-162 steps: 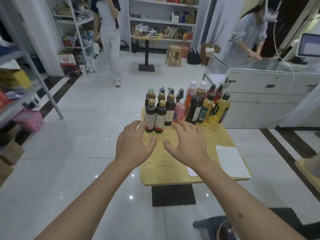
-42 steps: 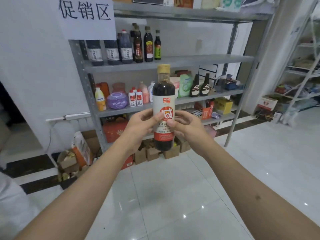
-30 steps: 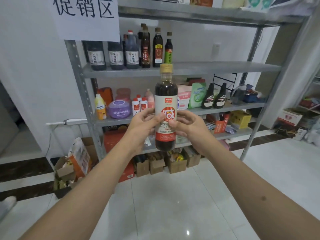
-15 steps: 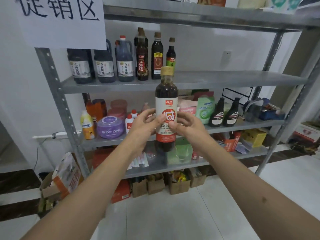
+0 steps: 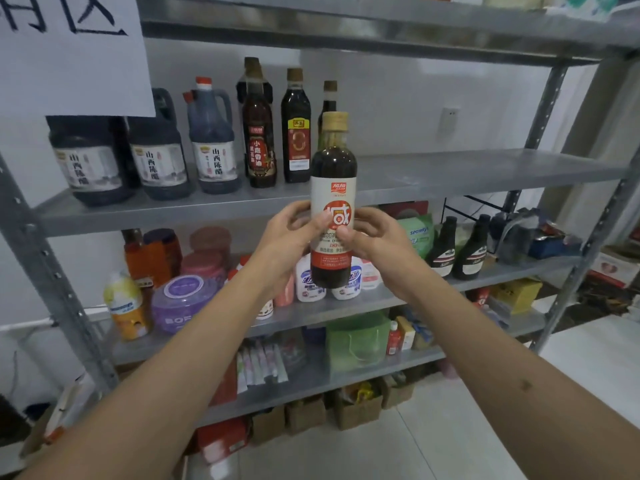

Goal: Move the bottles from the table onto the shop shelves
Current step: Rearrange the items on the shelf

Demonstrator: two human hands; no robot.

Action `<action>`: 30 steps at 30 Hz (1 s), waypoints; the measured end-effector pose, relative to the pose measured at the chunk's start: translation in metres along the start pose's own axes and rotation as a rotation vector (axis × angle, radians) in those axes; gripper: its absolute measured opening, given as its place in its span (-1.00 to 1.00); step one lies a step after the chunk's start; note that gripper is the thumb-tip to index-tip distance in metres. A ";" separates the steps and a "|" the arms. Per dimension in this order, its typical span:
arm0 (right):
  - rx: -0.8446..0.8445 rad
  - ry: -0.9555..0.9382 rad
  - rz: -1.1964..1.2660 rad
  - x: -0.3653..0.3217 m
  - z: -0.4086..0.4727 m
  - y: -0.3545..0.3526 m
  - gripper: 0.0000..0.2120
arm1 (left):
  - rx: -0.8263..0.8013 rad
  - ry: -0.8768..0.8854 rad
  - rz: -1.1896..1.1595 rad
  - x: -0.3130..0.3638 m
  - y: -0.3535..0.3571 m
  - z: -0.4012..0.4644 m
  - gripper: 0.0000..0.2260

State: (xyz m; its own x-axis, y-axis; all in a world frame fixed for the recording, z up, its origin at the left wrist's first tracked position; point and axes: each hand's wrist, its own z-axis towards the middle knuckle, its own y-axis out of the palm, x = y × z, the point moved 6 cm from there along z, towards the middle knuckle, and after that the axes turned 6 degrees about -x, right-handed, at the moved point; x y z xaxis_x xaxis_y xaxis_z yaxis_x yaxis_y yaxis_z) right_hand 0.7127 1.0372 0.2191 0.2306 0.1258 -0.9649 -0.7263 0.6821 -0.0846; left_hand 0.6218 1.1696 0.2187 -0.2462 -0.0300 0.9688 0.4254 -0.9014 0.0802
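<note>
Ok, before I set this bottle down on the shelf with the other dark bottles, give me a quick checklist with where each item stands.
1. Grip: left hand and right hand both hold the dark sauce bottle at its label: ok.
2. Bottle upright: ok.
3. Cap on: ok; sealed tight: cannot tell.
4. Free space on the grey shelf, right of the yellow-label bottle: ok.
5. Bottle base raised above the shelf edge: not ok, it hangs lower.
6. Headroom under the upper shelf: looks ok.
</note>
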 end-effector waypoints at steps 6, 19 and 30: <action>0.011 -0.028 0.009 0.008 0.057 -0.026 -0.53 | -0.002 0.024 0.026 -0.006 0.003 0.063 -0.36; -0.054 -0.100 0.116 0.007 0.209 -0.116 -0.52 | 0.073 0.086 0.121 0.007 0.045 0.217 -0.64; -0.153 -0.104 0.080 0.019 0.309 -0.120 -0.52 | 0.289 0.109 0.243 0.009 0.019 0.281 -0.57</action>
State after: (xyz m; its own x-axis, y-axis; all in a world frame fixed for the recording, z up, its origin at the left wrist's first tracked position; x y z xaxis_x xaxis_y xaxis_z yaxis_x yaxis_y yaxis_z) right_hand 1.0039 1.1804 0.2877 0.2278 0.2546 -0.9398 -0.8334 0.5501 -0.0530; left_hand 0.8724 1.2733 0.2953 -0.1924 -0.2869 0.9384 0.7065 -0.7042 -0.0705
